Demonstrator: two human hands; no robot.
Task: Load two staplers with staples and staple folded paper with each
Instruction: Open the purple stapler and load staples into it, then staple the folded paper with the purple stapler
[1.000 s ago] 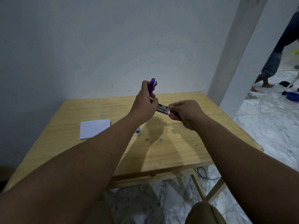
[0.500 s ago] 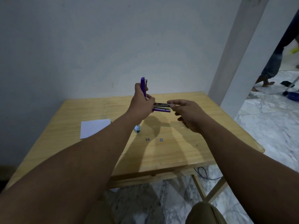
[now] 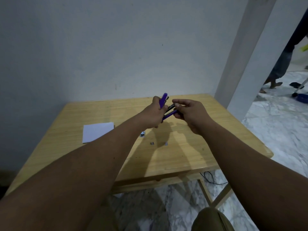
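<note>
Purple stapler [image 3: 166,109] held in mid-air above the far middle of the worktop [image 3: 191,147], hinged open in a V. Lid arm pointing up and slightly right, tip near the wall line; base arm with metal magazine running from lower left to upper right, long axis roughly diagonal. Magazine channel facing up; contents too small to tell.

Left hand [image 3: 154,113] wrapped around the hinge end and lid, fingers curled closed on the stapler body. Right hand [image 3: 191,112] at the front end of the magazine, thumb and forefinger pinching narrowly at the metal tip, remaining fingers loosely curled beneath the base arm. Whether a staple strip sits between the pinching fingers cannot be told.

Below the hands, on the worktop: small white staple box [image 3: 142,134] partly hidden by the left forearm; two short staple strips [image 3: 152,143] lying just apart, near the box. White folded paper [image 3: 97,132] flat at the left, well apart from the strips. Black cable [image 3: 210,178] on the marble floor under the worktop edge.
</note>
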